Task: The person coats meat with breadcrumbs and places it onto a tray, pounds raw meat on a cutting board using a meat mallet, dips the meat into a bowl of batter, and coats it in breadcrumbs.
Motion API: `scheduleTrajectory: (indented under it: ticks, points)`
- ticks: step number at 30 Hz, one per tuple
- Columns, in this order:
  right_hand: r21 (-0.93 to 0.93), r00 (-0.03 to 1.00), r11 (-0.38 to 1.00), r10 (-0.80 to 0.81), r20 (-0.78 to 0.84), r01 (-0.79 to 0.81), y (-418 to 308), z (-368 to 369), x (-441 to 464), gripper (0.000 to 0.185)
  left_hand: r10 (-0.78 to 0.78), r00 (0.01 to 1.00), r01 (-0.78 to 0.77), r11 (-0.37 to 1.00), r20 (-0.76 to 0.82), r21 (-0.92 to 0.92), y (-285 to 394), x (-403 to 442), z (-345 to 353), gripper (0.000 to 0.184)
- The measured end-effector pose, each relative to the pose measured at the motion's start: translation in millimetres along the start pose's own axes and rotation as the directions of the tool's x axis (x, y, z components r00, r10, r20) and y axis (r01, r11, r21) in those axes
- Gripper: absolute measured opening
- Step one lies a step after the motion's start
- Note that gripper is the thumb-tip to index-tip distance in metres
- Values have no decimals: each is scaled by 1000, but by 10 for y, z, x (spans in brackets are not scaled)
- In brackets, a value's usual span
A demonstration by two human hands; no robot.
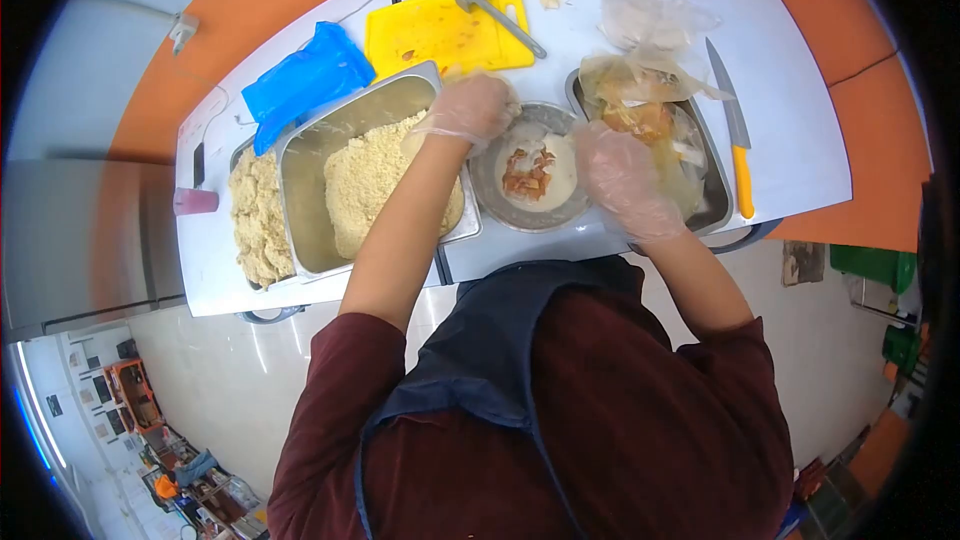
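Gloved hands apart, on opposite sides of a steel mixing bowl [488,198] on the bench [800,130].
The left hand [470,108] is at the bowl's far left edge and the right hand [622,175] at its right edge, both in clear plastic gloves with fingers bent; whether either grips anything cannot be told. Between and just nearer than the hands, reddish-brown pieces [527,178] lie in whitish liquid [562,168] inside the bowl. Left of the left hand, a deep steel pan [303,190] holds pale crumbs [372,165], with the left forearm passing above. Beyond that hand, a meat mallet [508,26] lies across a yellow cutting board [410,32], a blue bag [308,82] to its left. Beside the right hand, a steel tray [716,205] holds plastic-wrapped food [648,120]; farther right lies a yellow-handled knife [738,130].
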State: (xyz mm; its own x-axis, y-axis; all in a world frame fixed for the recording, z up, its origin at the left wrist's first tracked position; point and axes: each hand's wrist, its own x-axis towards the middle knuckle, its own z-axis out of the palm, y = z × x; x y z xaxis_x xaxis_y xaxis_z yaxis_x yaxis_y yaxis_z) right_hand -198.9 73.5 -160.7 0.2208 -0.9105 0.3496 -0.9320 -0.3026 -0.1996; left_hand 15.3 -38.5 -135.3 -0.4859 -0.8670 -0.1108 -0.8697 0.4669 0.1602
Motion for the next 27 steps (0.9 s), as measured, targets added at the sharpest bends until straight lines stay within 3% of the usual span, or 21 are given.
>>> scheduleTrajectory:
  ticks: [2, 5, 9, 12, 14, 18, 20, 24, 26, 27]
  points:
    - [18, 989, 999, -35, 145, 33, 44, 78, -13, 11, 13, 1000, -13, 1000, -20, -21, -21, 17, 27, 21]
    - [2, 989, 997, 80, 122, -81, 22, -19, 5, 12, 16, 1000, -16, 1000, 22, 0, -23, 37, 13, 24]
    - [-2, 987, 997, 79, 141, -79, -19, -295, -31, 14, -14, 1000, 13, 1000, -9, -20, -53, 14, 83, 26]
    - [35, 981, 998, -63, 182, 57, 89, -297, -73, 15, -44, 999, 45, 998, 22, -45, -51, 53, 102, 25]
    - [13, 924, 1000, 10, 381, -16, 120, -192, -31, 17, 3, 1000, -3, 999, -6, -39, -101, 60, 133, 26]
    - [58, 856, 994, 49, 514, -92, 68, -252, 57, 21, -22, 999, 22, 1000, 43, 1, -78, 76, 89, 26]
    - [179, 816, 975, 3, 578, -130, 127, -278, 99, 24, -12, 998, 13, 1000, 54, -20, -85, 69, 84, 26]
    - [183, 861, 964, 74, 503, -190, -1, -285, 72, 18, 3, 999, -3, 1000, 34, -4, -107, 82, 120, 26]
    - [224, 956, 974, -99, 275, 37, -41, -161, -3, 14, -37, 998, 38, 999, 55, -12, -87, 80, 106, 26]
    - [223, 957, 974, -97, 272, 35, -59, -153, 0, 14, -35, 998, 35, 999, 54, -10, -81, 77, 101, 26]
